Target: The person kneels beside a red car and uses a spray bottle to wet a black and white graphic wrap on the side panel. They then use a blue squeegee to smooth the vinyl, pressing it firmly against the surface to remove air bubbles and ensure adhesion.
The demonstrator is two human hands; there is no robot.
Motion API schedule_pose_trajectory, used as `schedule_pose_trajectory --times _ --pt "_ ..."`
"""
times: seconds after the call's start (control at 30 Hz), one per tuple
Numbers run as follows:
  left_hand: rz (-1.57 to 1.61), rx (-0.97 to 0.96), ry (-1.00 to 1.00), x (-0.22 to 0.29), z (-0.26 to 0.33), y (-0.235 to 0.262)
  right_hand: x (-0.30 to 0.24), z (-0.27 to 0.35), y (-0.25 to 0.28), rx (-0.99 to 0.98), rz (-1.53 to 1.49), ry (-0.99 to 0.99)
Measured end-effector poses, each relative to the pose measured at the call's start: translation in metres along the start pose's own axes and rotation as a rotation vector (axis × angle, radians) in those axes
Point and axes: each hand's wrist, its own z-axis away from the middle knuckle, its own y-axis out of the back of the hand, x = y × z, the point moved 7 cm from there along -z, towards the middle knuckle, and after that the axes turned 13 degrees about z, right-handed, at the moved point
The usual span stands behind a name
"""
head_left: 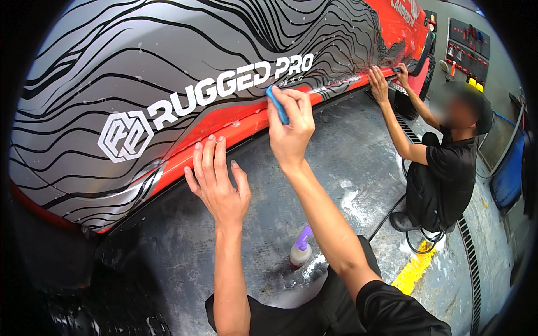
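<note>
Right hand (290,126) on car panel (185,61), wet floor (358,162)

right hand (290,131) pinching a small blue pad (277,104) against the wet red sill (224,134) of a grey wrapped car, left hand (217,182) flat on the sill, purple-topped bottle (301,246) on the floor, co-worker (443,168) crouching further along, probably wiping too
</note>
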Motion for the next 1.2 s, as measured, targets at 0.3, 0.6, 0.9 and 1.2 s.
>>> schedule_pose_trajectory --times 0.3,0.6,0.9,1.2 --pt "-0.072 0.045 -0.008 0.003 -0.006 0.0 -0.014 0.003 -0.004 -0.003 -0.029 0.154" --pt "0.001 0.132 -0.073 -0.001 -0.015 -0.003 -0.012 0.006 -0.007 -0.01 -0.056 0.004" --pt "0.005 0.101 -0.095 0.002 -0.016 0.001 -0.026 0.016 -0.009 -0.072 -0.067 0.122" --pt "0.016 0.068 -0.09 0.006 -0.022 0.008 -0.018 0.014 -0.009 -0.084 -0.06 0.091"
